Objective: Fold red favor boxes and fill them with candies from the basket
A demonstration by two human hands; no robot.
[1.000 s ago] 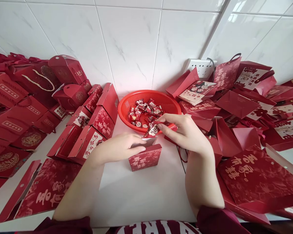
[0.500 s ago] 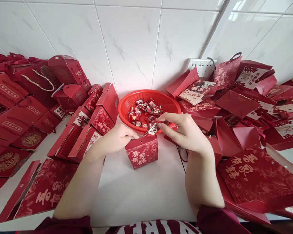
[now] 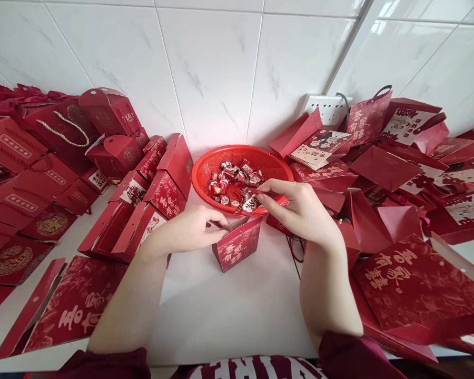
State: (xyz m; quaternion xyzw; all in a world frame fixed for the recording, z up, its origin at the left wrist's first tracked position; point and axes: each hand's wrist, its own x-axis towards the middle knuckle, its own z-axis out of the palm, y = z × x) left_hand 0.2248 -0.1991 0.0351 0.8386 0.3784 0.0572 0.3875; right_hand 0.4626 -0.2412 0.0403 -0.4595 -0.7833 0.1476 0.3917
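Red cartons (image 3: 168, 196) stood left of the fingers of my left hand (image 3: 191, 227), which curled loosely at the open top of a small red box (image 3: 239, 245) on the desk (image 3: 237, 310); I could not tell whether they gripped it. Its card looked light, stiff and easily creased, best steadied by the rim. Beyond it, at the front edge of the red basket (image 3: 278, 164), a wrapped sweet (image 3: 249, 202), likely light and slippery, was pinched near its end between the almost closed fingers of my right hand (image 3: 302, 213)
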